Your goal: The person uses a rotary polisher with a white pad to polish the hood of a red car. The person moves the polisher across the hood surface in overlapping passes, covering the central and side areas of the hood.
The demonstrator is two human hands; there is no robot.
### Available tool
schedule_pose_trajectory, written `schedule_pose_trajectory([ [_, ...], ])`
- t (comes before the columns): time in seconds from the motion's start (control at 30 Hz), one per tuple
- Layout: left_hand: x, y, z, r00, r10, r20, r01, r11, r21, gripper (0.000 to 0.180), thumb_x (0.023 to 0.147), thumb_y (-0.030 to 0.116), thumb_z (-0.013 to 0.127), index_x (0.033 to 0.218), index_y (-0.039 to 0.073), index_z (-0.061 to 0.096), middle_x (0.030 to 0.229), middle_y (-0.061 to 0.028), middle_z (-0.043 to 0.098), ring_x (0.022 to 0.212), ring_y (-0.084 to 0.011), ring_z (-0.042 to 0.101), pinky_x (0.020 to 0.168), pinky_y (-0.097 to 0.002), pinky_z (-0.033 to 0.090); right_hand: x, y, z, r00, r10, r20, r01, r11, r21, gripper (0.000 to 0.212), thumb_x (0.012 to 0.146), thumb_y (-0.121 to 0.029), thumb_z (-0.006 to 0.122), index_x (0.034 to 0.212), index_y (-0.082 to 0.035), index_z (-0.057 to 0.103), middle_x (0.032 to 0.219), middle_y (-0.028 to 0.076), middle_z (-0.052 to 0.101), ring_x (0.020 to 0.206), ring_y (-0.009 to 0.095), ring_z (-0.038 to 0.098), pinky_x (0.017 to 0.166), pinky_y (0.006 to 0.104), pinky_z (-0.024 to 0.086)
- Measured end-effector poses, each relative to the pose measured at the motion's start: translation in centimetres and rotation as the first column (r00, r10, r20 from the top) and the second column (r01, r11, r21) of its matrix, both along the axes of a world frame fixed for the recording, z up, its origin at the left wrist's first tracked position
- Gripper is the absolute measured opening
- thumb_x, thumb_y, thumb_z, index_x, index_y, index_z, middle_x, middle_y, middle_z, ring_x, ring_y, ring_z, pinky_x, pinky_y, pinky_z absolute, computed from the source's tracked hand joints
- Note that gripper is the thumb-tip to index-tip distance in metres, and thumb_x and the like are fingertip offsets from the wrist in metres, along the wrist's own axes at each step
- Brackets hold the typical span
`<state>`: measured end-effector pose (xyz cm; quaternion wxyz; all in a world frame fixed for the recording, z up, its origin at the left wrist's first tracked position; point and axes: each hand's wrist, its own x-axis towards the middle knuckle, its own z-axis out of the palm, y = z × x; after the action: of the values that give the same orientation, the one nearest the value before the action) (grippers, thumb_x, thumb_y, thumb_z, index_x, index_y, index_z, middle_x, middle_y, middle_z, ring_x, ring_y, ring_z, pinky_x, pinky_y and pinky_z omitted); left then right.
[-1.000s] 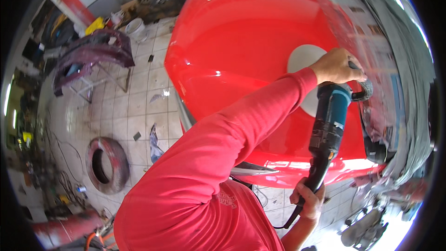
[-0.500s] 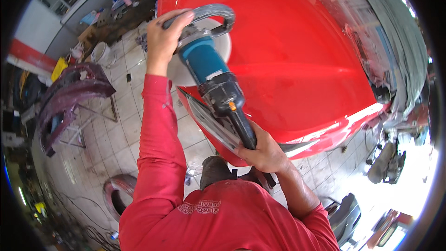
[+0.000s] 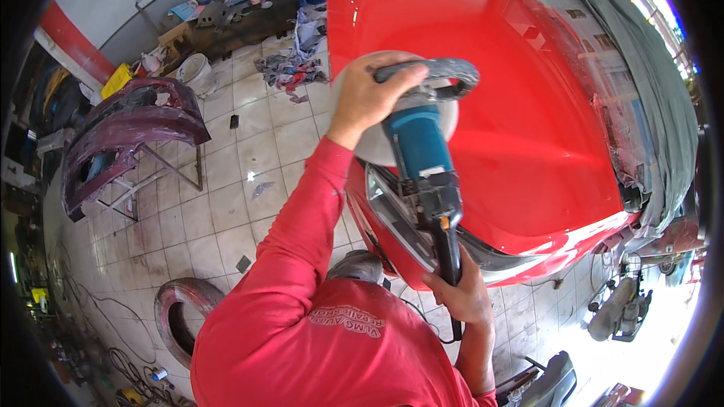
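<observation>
A blue and black polisher [image 3: 421,141] lies across the left edge of a glossy red car hood [image 3: 520,136]. Its wide pale pad [image 3: 448,119] shows from under the machine, flat against the paint or nearly so; the contact itself is hidden. My left hand [image 3: 371,96] wraps round the left end of the dark loop handle at the polisher's head. Lower down, my right hand [image 3: 461,292] grips the black rear handle, with the power cord hanging below it. Close beneath the tool is the car's headlight [image 3: 400,207].
Grey-green cloth and masking sheets [image 3: 641,98] cover the car at right. On the left, a purple bumper [image 3: 132,136] rests on a metal stand. A tyre [image 3: 177,316], cables, a white bucket [image 3: 194,71] and crumpled plastic [image 3: 290,71] lie on the tiled floor [image 3: 249,218].
Both hands and the polisher now appear farther right and lower in view. The view has also shifted, showing more floor at left. Both grips on the polisher are kept.
</observation>
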<state>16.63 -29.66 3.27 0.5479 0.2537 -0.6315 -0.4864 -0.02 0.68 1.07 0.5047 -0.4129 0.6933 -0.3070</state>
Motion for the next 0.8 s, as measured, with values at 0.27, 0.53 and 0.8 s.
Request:
schedule_pose_trajectory([
  [0.27,-1.1,1.3,0.9,0.975,-0.204,0.093,0.211,0.974,-0.081,0.043,0.090,0.039,0.081,0.105,-0.002,0.083,0.094,-0.0146,0.081,0.088,-0.0220,0.077,0.085,-0.0338,0.059,6.9,4.1,-1.3,0.942,-0.289,0.171,0.292,0.957,0.008,0.048,0.087,-0.008,0.084,0.129,-0.001,0.061,0.074,0.000,0.065,0.057,0.008,0.059,0.051,0.0282,0.045],
  [0.53,3.0,-2.4,-0.4,0.908,-0.403,0.113,0.410,0.911,-0.049,0.037,0.093,0.028,0.081,0.115,-0.002,0.081,0.102,-0.0117,0.081,0.096,-0.0173,0.075,0.089,-0.0313,0.058,14.3,1.0,-3.8,0.917,-0.363,0.168,0.371,0.929,-0.019,0.063,0.087,-0.040,0.092,0.121,0.003,0.062,0.073,0.001,0.064,0.058,0.010,0.062,0.053,0.0284,0.048],
  [0.8,8.7,-13.8,-1.2,0.839,-0.535,0.101,0.544,0.834,-0.095,0.036,0.093,0.024,0.082,0.118,-0.003,0.080,0.110,-0.0119,0.080,0.104,-0.0185,0.074,0.095,-0.0318,0.057,21.8,-14.5,-5.2,0.904,-0.427,-0.004,0.424,0.897,0.123,0.046,0.089,-0.035,0.085,0.117,-0.002,0.070,0.068,0.001,0.065,0.056,0.009,0.059,0.053,0.0299,0.047],
])
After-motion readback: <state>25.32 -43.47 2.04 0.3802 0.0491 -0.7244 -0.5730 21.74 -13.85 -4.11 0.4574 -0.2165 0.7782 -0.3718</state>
